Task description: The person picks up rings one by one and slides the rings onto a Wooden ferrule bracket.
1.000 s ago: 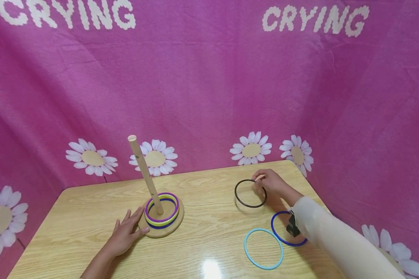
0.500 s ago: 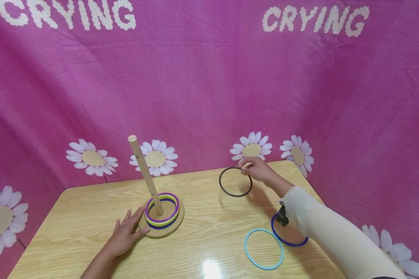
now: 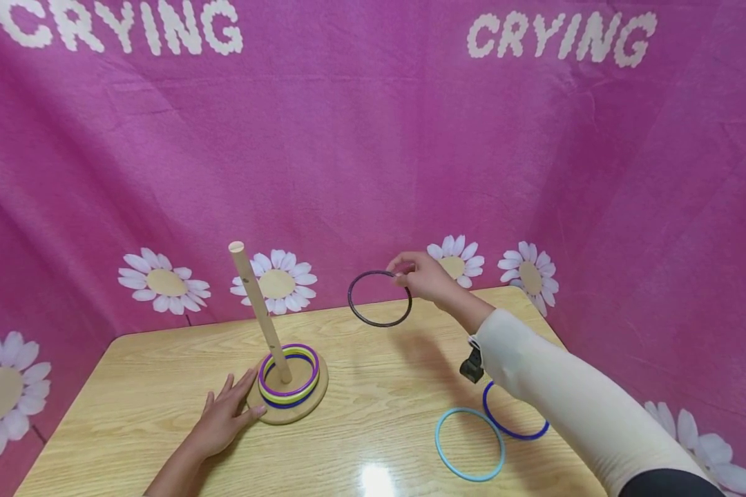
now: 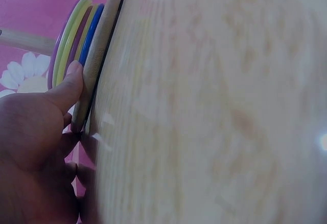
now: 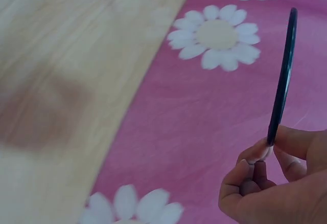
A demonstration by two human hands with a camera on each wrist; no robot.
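Observation:
My right hand (image 3: pixel 425 278) pinches a black ring (image 3: pixel 380 326) by its edge. In the head view the ring hangs tilted above the table's back edge, to the right of the wooden peg (image 3: pixel 257 304). The right wrist view shows the black ring (image 5: pixel 283 75) edge-on between thumb and fingers. My left hand (image 3: pixel 220 421) rests beside the peg's round wooden base (image 3: pixel 292 415), fingers spread, thumb touching its rim. Several stacked rings (image 4: pixel 71 40), purple, yellow-green and blue among them, lie around the peg on the base.
A light blue ring (image 3: pixel 438 445) lies on the wooden table (image 3: pixel 348 407) at the front right. Touching or nearly touching it is a dark blue ring (image 3: pixel 522 437), partly under the right sleeve. A pink curtain (image 3: pixel 348 152) with white flowers stands behind the table.
My right hand has carried the black ring up and leftward, nearer to the peg. The left hand, the stacked rings and the two rings on the table have stayed put.

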